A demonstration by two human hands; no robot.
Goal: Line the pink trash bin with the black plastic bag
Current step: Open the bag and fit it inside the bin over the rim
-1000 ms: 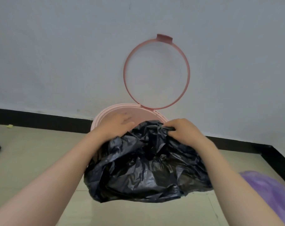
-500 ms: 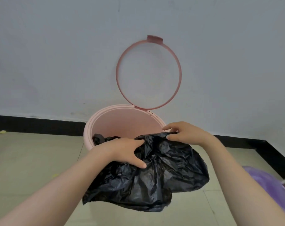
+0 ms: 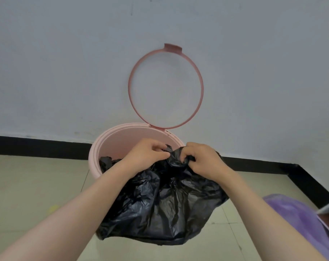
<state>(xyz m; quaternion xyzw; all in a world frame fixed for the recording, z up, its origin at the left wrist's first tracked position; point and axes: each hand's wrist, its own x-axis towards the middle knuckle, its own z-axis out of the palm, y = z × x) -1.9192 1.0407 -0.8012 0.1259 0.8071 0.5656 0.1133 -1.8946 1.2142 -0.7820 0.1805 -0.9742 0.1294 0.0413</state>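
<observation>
The pink trash bin (image 3: 111, 140) stands on the floor against the wall. Its pink ring lid (image 3: 130, 91) is flipped up and leans on the wall. A crumpled black plastic bag (image 3: 163, 210) hangs over the bin's near side, and a small part of it lies inside at the left. My left hand (image 3: 144, 155) and my right hand (image 3: 203, 159) both pinch the bag's bunched top edge, close together over the bin's opening. The bin's front wall is hidden behind the bag.
A black skirting board (image 3: 37, 146) runs along the white wall and turns a corner at the right. A purple plastic bag (image 3: 299, 221) lies on the beige tiled floor at the lower right.
My left hand has moved up and right from the bag's middle to its top edge. My right hand has closed on the edge, and both hands now sit close together.
</observation>
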